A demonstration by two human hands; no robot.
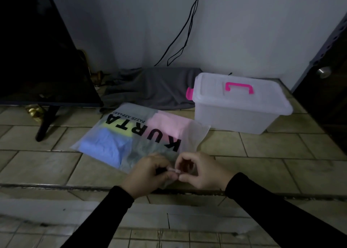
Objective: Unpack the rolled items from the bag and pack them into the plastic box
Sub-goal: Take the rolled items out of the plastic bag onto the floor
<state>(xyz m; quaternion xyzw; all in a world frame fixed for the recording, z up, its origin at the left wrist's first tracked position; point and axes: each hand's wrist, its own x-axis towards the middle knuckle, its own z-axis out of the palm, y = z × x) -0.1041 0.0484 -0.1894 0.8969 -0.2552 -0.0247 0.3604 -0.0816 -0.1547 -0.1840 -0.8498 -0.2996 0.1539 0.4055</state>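
Frosted bag [142, 135] lies flat on tiles, long axis running away-left; its near edge is pinched by my left hand [148, 174] and right hand [199, 170]. Plastic box [238, 105], lidded, sits beyond-right, nearer my right.

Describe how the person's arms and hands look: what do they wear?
Both arms are covered by long black sleeves, plain, with no markings, which end at the wrists. The left hand and the right hand are bare: no gloves show. No ring, watch or bracelet can be seen, though the picture is dim and a little blurred.
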